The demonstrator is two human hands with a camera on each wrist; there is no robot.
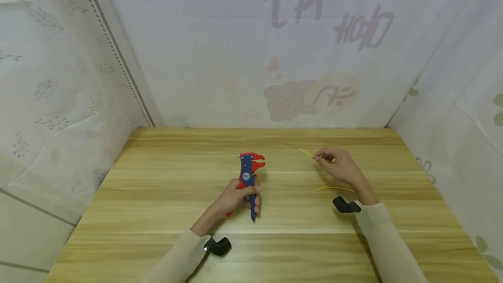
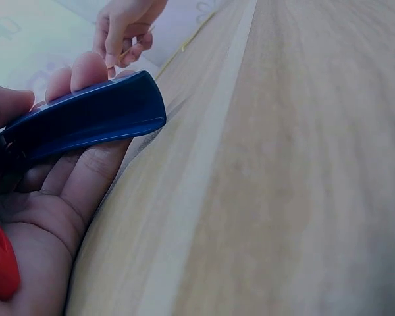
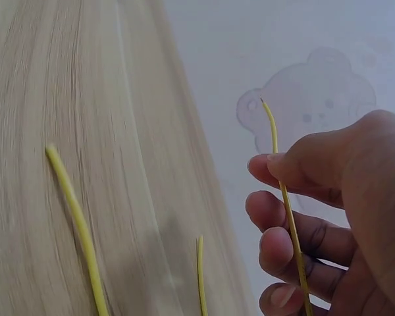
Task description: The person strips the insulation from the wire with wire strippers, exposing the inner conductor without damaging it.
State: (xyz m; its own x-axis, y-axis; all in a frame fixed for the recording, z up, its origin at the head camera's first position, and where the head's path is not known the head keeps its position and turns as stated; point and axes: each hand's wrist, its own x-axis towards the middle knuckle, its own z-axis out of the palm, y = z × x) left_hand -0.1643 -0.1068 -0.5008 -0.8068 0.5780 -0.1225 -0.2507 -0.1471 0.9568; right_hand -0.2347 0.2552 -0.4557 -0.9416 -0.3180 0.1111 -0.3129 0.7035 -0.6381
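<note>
My left hand [image 1: 232, 196] grips a red and blue wire stripper [image 1: 247, 170] by its handles, its jaws apart and pointing up and right. In the left wrist view the fingers curl round the blue handle [image 2: 92, 118], and part of the red handle [image 2: 1, 257] shows. My right hand [image 1: 339, 166] pinches a thin yellow wire [image 1: 306, 153] between thumb and forefinger. In the right wrist view that wire [image 3: 287, 197] runs down across the other fingers, and its upper tip looks dark and thin. The stripper and the held wire are well apart.
Another yellow wire [image 1: 334, 188] lies on the wooden table [image 1: 291, 248] below my right hand. Two yellow lengths, one thick [image 3: 79, 217] and one thin [image 3: 201, 276], show in the right wrist view. Patterned cloth [image 1: 204, 56] stands behind the table and along both sides.
</note>
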